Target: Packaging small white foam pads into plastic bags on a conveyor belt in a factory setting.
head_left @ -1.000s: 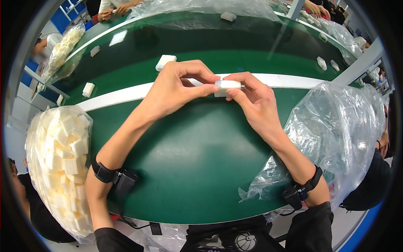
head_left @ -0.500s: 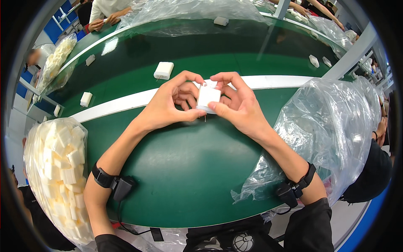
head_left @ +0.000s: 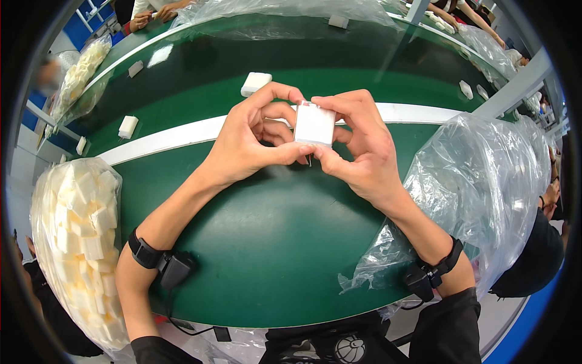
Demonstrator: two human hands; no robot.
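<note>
A small white square block, like a plug adapter, is held upright between both hands above the green table. My left hand pinches its left side with thumb below and index finger over the top. My right hand grips its right side, thumb under the bottom edge. A thin metal pin shows under the block.
A clear bag full of white blocks stands at my left. A crumpled clear plastic bag lies at my right. Loose white blocks sit on the green belt beyond a white stripe. Other people's hands work at the far side.
Both hands drew the block closer to me and turned it so its broad white face points up at the camera; earlier it lay flat near the white stripe.
</note>
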